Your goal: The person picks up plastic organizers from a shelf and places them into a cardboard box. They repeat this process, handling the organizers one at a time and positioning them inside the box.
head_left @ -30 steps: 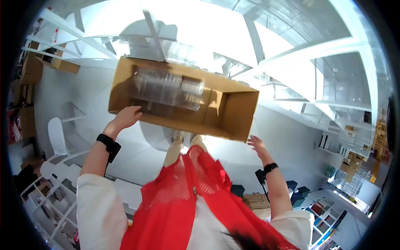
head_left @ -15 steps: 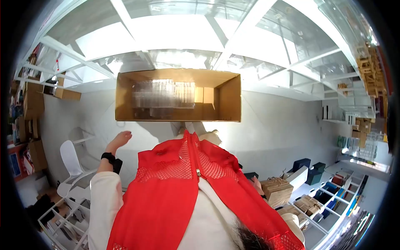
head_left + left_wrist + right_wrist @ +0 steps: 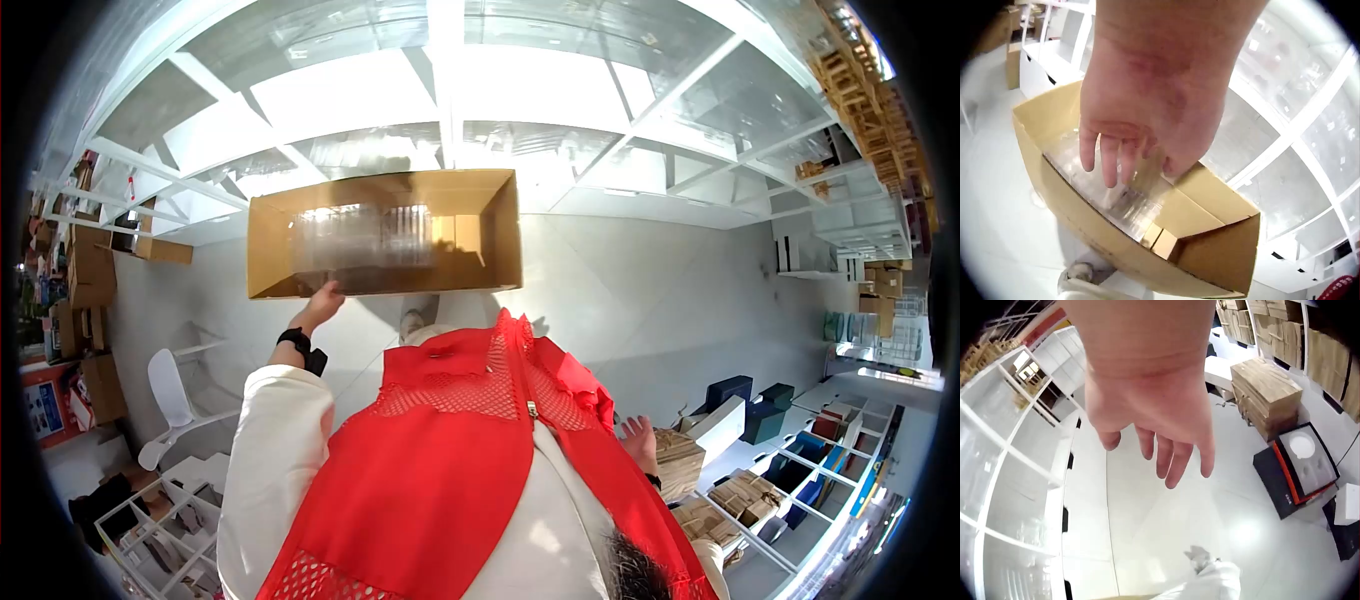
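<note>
An open, empty-topped cardboard box lies ahead of me in the head view, beside the white shelving. Inside its left and middle part sits a row of clear plastic pieces, their exact kind blurred by glare. My left hand is at the near rim of the box, left of its middle. The left wrist view has that hand overlapping the box, fingers loosely extended downward and holding nothing. Low at my right side, away from the box, hangs my right hand. Its fingers are spread and relaxed over the floor.
White shelving with clear panels runs along the far side. A white chair stands at left. Wooden chests and dark boxes are at right. An opened black case with a pale insert lies beside one chest.
My left hand leaves the near rim, then comes back to it. The right hand has dropped from beside the box's right corner to my side. The box sits further left in view.
</note>
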`<state>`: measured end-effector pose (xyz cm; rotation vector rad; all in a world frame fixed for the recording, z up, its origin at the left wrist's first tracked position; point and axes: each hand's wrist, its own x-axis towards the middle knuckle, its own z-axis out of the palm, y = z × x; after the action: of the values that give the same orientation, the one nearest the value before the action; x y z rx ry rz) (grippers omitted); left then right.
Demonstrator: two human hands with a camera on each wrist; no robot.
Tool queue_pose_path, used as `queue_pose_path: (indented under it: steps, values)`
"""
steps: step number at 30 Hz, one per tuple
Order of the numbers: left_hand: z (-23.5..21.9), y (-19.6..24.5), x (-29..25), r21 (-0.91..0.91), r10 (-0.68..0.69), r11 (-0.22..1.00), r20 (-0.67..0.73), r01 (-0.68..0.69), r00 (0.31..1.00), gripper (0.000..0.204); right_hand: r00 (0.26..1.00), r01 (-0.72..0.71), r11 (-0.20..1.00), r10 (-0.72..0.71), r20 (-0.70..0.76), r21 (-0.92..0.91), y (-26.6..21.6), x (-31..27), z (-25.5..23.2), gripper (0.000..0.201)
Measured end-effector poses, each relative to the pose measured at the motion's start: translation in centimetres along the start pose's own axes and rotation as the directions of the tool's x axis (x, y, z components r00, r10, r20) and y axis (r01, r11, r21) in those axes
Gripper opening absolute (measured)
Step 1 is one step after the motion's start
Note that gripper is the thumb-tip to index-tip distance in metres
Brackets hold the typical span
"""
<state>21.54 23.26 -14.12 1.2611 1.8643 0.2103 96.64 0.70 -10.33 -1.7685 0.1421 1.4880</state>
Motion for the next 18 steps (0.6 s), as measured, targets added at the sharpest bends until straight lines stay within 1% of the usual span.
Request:
queue_pose_path:
  steps: [1,3,4,5,6,7,8,9,11,12,13,15,17,18]
  values:
    - [2.5,-0.9,1.0,-0.096,0.008,0.995,0.062,-0.002,0.998,0.051,1.0,0.014,1.0,-0.013,-0.025,0.021,-0.6,0.6,-2.8,0.062]
    - [5.2,3.2,-0.3,0.055,-0.008,0.998,0.139,0.0,0.99,0.053,0.995,0.044,0.997,-0.038,-0.089,0.067,-1.7,0.7,-7.1,0.059]
    - [6.9,4.8,-0.6,0.071,-0.011,0.997,0.148,0.001,0.989,0.054,0.996,0.046,0.999,-0.043,-0.075,0.029,-2.5,0.5,-9.1,0.052]
    - [8.4,6.2,-0.8,0.086,-0.013,0.996,0.156,-0.001,0.988,0.056,0.991,0.028,0.998,-0.02,-0.132,0.058,-2.9,0.4,-10.6,0.05]
    - [10.2,6.4,-0.2,0.071,-0.021,0.997,0.18,0.008,0.984,0.057,0.983,0.012,0.996,0.005,-0.186,0.088,-3.0,0.5,-11.8,0.048]
    - [11.5,7.8,-0.1,0.056,-0.03,0.998,0.203,0.019,0.979,0.057,0.971,-0.004,0.993,0.032,-0.238,0.118,-3.4,0.3,-12.8,0.046]
    - [12.5,8.9,0.0,0.071,-0.06,0.997,0.237,0.044,0.97,0.058,0.975,-0.011,0.997,0.027,-0.221,0.073,-3.9,0.2,-13.7,0.045]
    - [13.2,9.8,0.1,0.001,-0.06,0.998,0.291,0.063,0.955,0.056,0.976,0.003,0.997,0.014,-0.219,0.077,-4.4,0.3,-14.3,0.045]
    - [11.8,16.1,-1.8,0.009,-0.102,0.994,0.383,0.107,0.918,0.054,0.978,0.02,0.996,-0.001,-0.206,0.092,-4.9,1.0,-14.7,0.045]
    - [11.6,16.7,-1.1,-0.012,-0.046,0.998,0.373,0.055,0.927,0.052,0.985,0.002,0.995,0.014,-0.169,0.096,-5.3,1.4,-14.3,0.049]
    - [11.3,17.0,-0.1,-0.028,0.008,1.0,0.364,0.002,0.931,0.05,0.99,0.019,0.993,-0.002,-0.142,0.117,-4.9,2.5,-14.5,0.051]
    - [10.3,16.9,3.4,0.07,0.156,0.98,0.306,-0.186,0.939,0.046,0.995,0.056,0.984,-0.041,-0.092,0.167,-4.1,4.8,-14.4,0.054]
    - [8.8,20.1,5.3,0.065,0.251,0.96,0.221,-0.271,0.942,0.044,0.999,0.01,0.992,-0.005,-0.037,0.126,-4.1,5.2,-13.2,0.057]
    - [7.5,25.0,4.7,0.034,0.179,0.981,0.221,-0.191,0.959,0.041,1.0,-0.009,0.995,0.01,-0.011,0.1,-4.7,5.3,-12.5,0.059]
